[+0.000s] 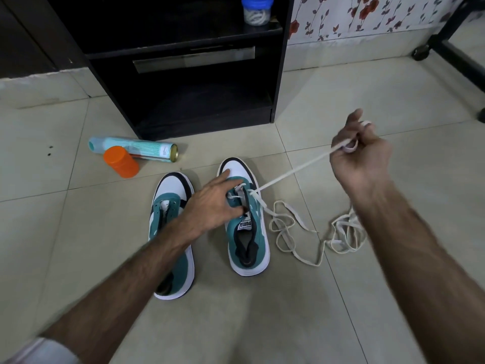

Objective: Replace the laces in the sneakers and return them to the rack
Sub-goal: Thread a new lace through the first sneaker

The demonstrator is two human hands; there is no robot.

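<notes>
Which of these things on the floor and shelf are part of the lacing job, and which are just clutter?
Job: right sneaker, left sneaker, lace, loose laces, rack.
Lying about: spray can, orange jar, blue-lidded jar.

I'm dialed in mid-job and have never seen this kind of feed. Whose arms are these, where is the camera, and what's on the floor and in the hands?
There is no machine here: these are a person's two bare arms, and the single picture comes from a wide-angle camera worn on their head, looking forward and down.

On the tiled floor stand two teal-and-white sneakers side by side. The left sneaker has empty eyelets. The left hand rests on the right sneaker, steadying it. The right hand is raised, its grip pinching a white lace that runs taut to that shoe's front eyelets. More lace lies in loose loops to the right.

Behind the shoes lie a spray can and an orange-lidded jar. The black rack stands beyond, with a blue-lidded jar on its shelf.
</notes>
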